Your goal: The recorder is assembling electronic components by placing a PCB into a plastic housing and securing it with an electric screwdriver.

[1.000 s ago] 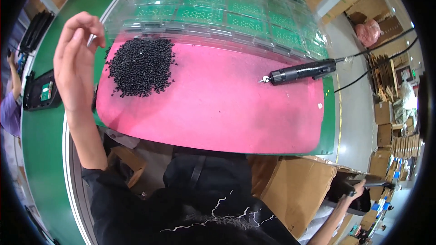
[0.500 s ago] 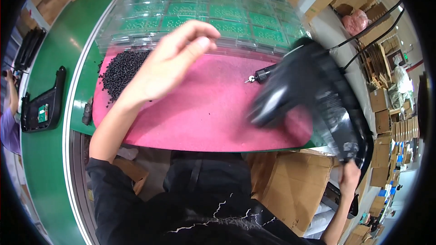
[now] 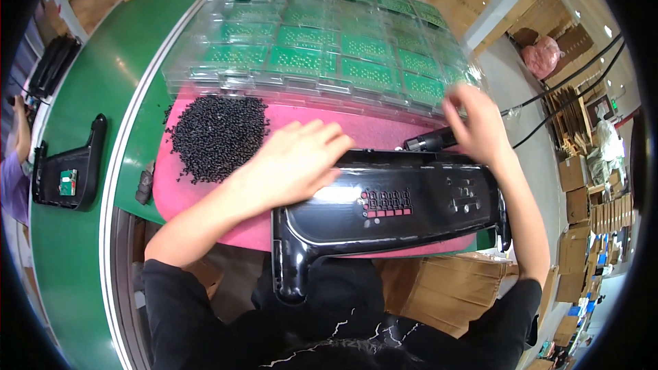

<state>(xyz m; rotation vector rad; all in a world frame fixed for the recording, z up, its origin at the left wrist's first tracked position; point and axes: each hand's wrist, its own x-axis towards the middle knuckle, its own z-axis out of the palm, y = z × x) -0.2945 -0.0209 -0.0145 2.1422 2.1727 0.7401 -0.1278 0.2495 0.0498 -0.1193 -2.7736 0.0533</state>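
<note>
A glossy black plastic panel [image 3: 343,216] is steadied on a flat pink mat [image 3: 370,129] by a spread left hand [image 3: 291,163]; whether a black cylindrical screwdriver [image 3: 430,142] is gripped by the half-curled right hand [image 3: 481,127] cannot be told. The panel could be tipped if its overhang is pressed.

Gleams black on the housing [image 3: 329,212], glows pink on the mat [image 3: 175,195]! Runs green with pale dots across the circuit boards [image 3: 301,59].

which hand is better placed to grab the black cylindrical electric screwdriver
Right, most likely: the right hand is at the black cylindrical electric screwdriver, partly hiding it, while the left hand lies over the left end of the glossy black plastic panel.
</note>
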